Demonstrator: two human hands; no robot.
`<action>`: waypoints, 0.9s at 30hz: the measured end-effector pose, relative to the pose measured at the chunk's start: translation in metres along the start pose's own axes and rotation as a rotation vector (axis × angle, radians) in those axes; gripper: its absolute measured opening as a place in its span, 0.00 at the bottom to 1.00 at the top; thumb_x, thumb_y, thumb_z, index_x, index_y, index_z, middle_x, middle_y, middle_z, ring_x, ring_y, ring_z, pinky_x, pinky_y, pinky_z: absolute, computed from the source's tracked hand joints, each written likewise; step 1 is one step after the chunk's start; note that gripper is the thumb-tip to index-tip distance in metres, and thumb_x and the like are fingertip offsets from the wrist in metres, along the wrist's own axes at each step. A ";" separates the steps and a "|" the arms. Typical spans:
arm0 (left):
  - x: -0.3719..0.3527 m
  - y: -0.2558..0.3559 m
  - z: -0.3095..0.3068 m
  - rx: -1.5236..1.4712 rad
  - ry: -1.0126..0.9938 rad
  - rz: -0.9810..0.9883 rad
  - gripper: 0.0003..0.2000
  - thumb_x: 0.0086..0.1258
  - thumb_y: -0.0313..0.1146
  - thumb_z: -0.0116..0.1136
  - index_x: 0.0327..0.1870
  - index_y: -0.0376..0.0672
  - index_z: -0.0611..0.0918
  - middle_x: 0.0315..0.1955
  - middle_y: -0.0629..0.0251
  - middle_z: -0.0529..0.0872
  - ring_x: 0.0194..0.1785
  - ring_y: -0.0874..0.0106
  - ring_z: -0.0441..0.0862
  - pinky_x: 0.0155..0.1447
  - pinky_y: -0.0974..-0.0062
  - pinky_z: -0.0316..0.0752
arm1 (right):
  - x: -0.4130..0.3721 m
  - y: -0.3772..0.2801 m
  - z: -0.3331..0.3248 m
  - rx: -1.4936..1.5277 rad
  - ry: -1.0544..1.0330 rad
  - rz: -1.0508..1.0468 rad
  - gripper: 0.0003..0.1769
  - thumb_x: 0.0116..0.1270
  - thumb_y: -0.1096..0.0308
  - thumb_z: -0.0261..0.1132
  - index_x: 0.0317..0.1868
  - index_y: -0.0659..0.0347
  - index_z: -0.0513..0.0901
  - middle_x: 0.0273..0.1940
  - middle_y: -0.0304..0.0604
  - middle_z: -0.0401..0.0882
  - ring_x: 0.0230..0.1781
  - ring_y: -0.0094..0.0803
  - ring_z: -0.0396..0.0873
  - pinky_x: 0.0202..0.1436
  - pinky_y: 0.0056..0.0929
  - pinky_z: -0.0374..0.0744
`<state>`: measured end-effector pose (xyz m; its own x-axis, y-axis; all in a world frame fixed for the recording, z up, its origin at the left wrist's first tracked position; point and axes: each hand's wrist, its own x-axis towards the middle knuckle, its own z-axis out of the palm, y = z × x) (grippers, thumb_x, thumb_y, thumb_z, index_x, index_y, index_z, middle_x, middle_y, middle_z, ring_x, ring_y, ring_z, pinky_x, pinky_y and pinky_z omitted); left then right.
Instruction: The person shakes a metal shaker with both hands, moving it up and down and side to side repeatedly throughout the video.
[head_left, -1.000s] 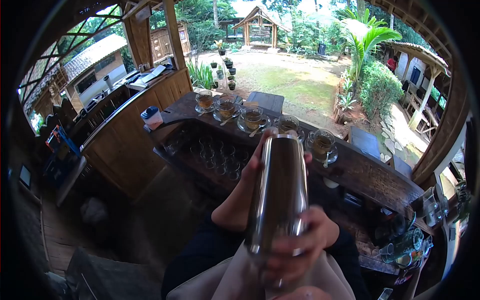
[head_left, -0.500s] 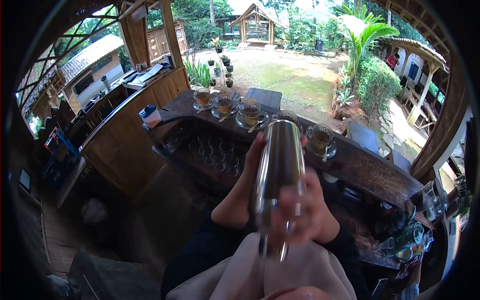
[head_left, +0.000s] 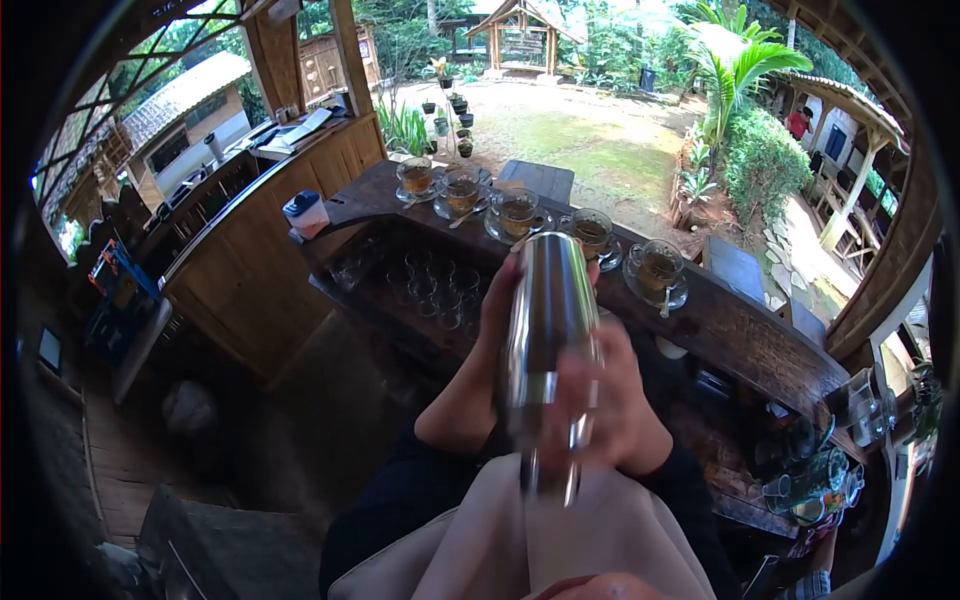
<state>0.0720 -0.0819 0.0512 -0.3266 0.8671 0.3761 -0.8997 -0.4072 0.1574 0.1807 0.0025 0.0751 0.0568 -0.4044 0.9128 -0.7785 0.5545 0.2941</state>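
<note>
A shiny metal cocktail shaker (head_left: 552,310) is held up in front of my chest, tilted, its narrower end smeared by motion. My left hand (head_left: 497,305) wraps round its far end from the left, mostly hidden behind the metal. Round the nearer part closes my right hand (head_left: 597,400), its fingers blurred. Beyond the shaker, glass cups of amber drink stand on saucers along the dark wooden counter (head_left: 745,335). The closest are one cup (head_left: 590,235) just past the shaker and another cup (head_left: 657,268) with a spoon to its right.
Empty glasses (head_left: 435,290) stand on a shelf under the counter. A lidded plastic tub (head_left: 305,213) sits at the counter's left end. Glass jars and pitchers (head_left: 825,470) crowd the right side. A person in red (head_left: 799,122) is far off at the right.
The shaker and both hands have shifted slightly left and up in view, still moving. The scene has moved a little with my head; both hands keep their hold.
</note>
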 end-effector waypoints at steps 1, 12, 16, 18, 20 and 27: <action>0.011 0.011 -0.030 -0.005 0.081 -0.068 0.26 0.68 0.53 0.49 0.56 0.39 0.73 0.48 0.55 0.79 0.51 0.62 0.79 0.53 0.62 0.78 | -0.009 0.016 0.001 0.051 -0.080 0.322 0.22 0.50 0.62 0.71 0.49 0.49 0.80 0.52 0.44 0.77 0.56 0.43 0.75 0.58 0.49 0.70; -0.003 0.033 0.010 0.450 -0.690 0.234 0.33 0.58 0.49 0.67 0.63 0.60 0.64 0.66 0.57 0.52 0.63 0.44 0.66 0.61 0.51 0.73 | 0.036 0.005 0.028 0.021 0.176 -0.531 0.20 0.47 0.63 0.72 0.45 0.43 0.83 0.48 0.26 0.79 0.57 0.40 0.74 0.61 0.49 0.67; -0.001 0.053 -0.030 0.083 0.128 -0.045 0.26 0.71 0.53 0.43 0.55 0.39 0.74 0.46 0.55 0.81 0.48 0.65 0.81 0.52 0.63 0.78 | 0.003 0.031 0.038 -0.073 -0.118 0.375 0.27 0.46 0.67 0.71 0.51 0.56 0.79 0.50 0.50 0.76 0.54 0.48 0.75 0.55 0.48 0.72; 0.006 0.044 -0.077 0.024 0.204 0.255 0.24 0.71 0.50 0.44 0.54 0.38 0.74 0.47 0.54 0.80 0.48 0.64 0.81 0.54 0.62 0.78 | -0.003 0.052 0.064 0.068 0.137 0.863 0.24 0.49 0.67 0.69 0.49 0.61 0.80 0.53 0.54 0.75 0.54 0.50 0.74 0.55 0.49 0.72; 0.015 0.052 -0.062 0.027 0.275 0.311 0.24 0.71 0.50 0.44 0.55 0.37 0.74 0.47 0.53 0.80 0.48 0.64 0.81 0.54 0.62 0.77 | 0.014 0.037 0.056 0.022 0.030 0.677 0.22 0.50 0.67 0.69 0.49 0.59 0.80 0.53 0.51 0.76 0.54 0.48 0.75 0.56 0.50 0.72; -0.003 0.057 0.016 0.284 -0.721 0.289 0.30 0.67 0.54 0.53 0.60 0.36 0.70 0.56 0.48 0.73 0.60 0.55 0.73 0.55 0.56 0.78 | 0.024 0.007 0.068 0.008 0.204 -0.288 0.17 0.55 0.66 0.66 0.47 0.42 0.80 0.48 0.27 0.79 0.52 0.35 0.77 0.59 0.49 0.68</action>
<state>0.0262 -0.1127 0.0735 -0.1808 0.3591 0.9156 -0.6696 -0.7268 0.1528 0.1338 -0.0526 0.0794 0.3981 -0.3889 0.8308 -0.7173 0.4326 0.5462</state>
